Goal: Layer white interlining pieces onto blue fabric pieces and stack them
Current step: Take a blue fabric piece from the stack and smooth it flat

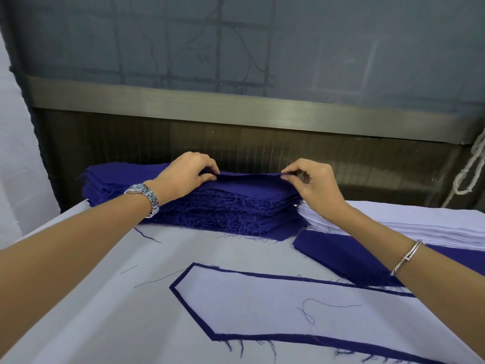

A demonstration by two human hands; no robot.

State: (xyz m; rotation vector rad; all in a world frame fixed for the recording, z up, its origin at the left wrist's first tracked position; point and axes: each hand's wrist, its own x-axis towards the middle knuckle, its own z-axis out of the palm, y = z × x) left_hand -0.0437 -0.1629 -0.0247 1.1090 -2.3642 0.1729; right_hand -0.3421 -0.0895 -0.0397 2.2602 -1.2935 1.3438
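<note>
Far edge of top blue piece (249, 183) on blue stack (223, 214) is pinched by fingers of left hand (183, 172) and right hand (313, 183); white interlining stack (420, 223) is seen just beside.

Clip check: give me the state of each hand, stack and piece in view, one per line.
left hand: pinches the far edge of the top blue piece.
right hand: pinches the same edge.
top blue piece: far edge raised between the hands, the rest lying on its stack.
blue fabric stack: tall, frayed, on the table.
white interlining stack: flat, at right.
layered piece: white interlining flat on blue, nearest the camera.
</note>
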